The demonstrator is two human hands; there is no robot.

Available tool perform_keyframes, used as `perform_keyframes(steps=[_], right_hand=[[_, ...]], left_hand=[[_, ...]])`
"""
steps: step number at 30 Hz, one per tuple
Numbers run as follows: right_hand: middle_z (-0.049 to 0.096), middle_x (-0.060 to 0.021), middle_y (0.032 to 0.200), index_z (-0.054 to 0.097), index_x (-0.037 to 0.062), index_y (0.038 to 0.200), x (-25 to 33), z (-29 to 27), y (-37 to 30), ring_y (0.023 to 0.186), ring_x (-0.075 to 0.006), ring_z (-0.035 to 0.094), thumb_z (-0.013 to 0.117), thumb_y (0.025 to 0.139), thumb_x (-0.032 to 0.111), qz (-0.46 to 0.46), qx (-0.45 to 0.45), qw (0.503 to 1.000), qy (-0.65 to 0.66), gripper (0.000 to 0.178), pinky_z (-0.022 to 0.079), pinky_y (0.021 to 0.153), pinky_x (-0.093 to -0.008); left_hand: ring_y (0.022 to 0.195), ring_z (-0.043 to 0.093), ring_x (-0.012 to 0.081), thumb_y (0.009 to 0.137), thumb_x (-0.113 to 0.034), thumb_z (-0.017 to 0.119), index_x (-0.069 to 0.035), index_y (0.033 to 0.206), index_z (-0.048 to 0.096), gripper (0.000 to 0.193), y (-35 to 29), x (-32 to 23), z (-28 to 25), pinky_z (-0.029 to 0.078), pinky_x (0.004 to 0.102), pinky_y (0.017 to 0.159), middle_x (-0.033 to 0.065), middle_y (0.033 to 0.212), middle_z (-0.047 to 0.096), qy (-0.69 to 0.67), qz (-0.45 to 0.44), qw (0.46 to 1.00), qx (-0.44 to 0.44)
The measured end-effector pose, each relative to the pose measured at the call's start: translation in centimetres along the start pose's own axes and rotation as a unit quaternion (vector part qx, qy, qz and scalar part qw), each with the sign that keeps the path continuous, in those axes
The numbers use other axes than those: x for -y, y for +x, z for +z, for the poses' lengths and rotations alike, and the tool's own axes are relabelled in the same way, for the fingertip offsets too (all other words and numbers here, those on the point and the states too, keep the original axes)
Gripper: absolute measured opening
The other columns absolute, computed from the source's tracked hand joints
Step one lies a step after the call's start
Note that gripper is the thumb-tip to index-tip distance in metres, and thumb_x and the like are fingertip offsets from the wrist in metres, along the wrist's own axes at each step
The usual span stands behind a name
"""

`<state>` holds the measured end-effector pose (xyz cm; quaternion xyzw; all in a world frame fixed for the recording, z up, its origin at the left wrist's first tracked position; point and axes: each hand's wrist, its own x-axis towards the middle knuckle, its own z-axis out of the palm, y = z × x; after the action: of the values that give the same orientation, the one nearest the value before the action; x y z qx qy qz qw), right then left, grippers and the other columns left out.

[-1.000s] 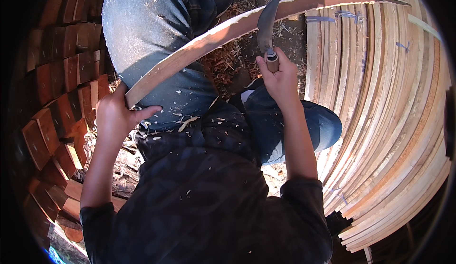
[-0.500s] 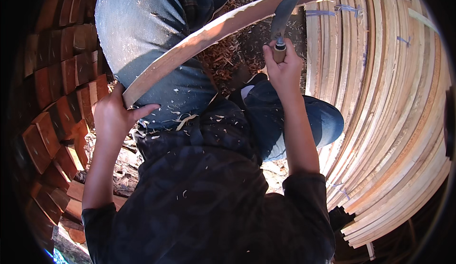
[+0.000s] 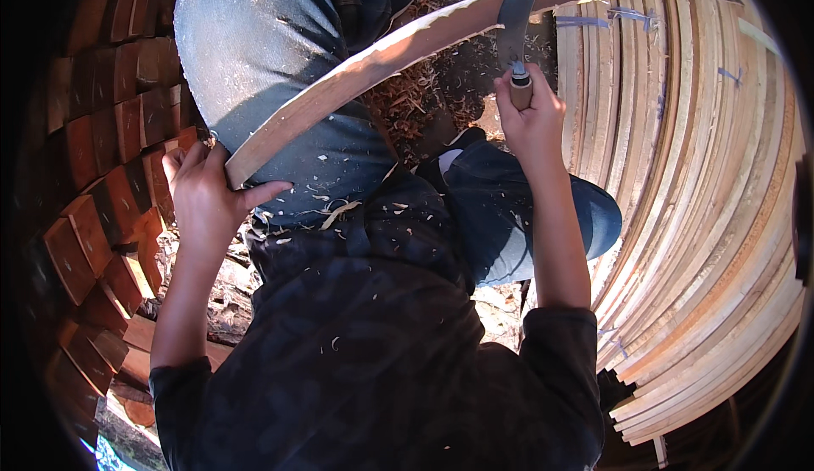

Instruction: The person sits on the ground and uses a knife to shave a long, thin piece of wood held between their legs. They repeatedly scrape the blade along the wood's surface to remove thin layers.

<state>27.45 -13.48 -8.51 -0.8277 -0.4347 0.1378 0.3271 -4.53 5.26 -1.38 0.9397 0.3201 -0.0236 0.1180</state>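
Reddish blocks (image 3: 140,122) sit stacked on the left. Your left hand (image 3: 208,189) grips the near end of the wooden strip (image 3: 373,67), which slants over your thigh (image 3: 246,55) to the far right; your right hand (image 3: 532,119) clasps the curved knife (image 3: 515,26), blade crossing the strip, near pale slats (image 3: 687,208).

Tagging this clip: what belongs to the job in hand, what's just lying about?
In the job:
long wooden strip, end in left hand
curved knife, in right hand

Lying about:
stacked pale wood slats, right
stacked reddish-brown wood blocks, left
wood shavings
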Motion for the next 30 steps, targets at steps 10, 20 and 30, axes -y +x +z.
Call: perform_keyframes(steps=[10,20,30], right_hand=[[0.058,-0.0122,0.063,0.056,0.0037,0.095,-0.7,-0.7,0.3,0.056,-0.015,0.058,0.067,0.083,0.009,0.106,-0.056,0.987,0.107,0.017,0.047,0.054,-0.0286],[0.062,-0.0174,0.07,0.057,0.0038,0.094,1.2,0.7,0.6,0.064,-0.027,0.066,0.068,0.079,0.004,0.113,-0.054,0.989,0.083,0.018,0.048,0.057,-0.0301],[0.064,-0.0151,0.074,0.055,0.0046,0.099,1.3,2.1,-0.4,0.065,-0.0268,0.066,0.071,0.076,0.003,0.083,-0.02,0.985,0.148,0.028,0.048,0.056,-0.0354]], left_hand=[[0.074,0.06,0.0333,0.053,-0.058,0.08,0.003,0.084,0.061,0.071,-0.1,-0.1,-0.3,0.04,0.0442,0.079,0.0135,0.075,0.061,0.001,-0.013,1.0,0.025],[0.07,0.06,0.0352,0.051,-0.061,0.079,0.002,0.083,0.06,0.073,0.0,-0.2,-0.4,0.041,0.0448,0.085,0.0153,0.071,0.059,-0.002,-0.045,0.998,0.036],[0.072,0.06,0.0361,0.051,-0.062,0.079,0.003,0.082,0.061,0.073,-0.2,0.0,0.3,0.04,0.0485,0.089,0.0162,0.071,0.06,-0.055,-0.064,0.996,0.031]])
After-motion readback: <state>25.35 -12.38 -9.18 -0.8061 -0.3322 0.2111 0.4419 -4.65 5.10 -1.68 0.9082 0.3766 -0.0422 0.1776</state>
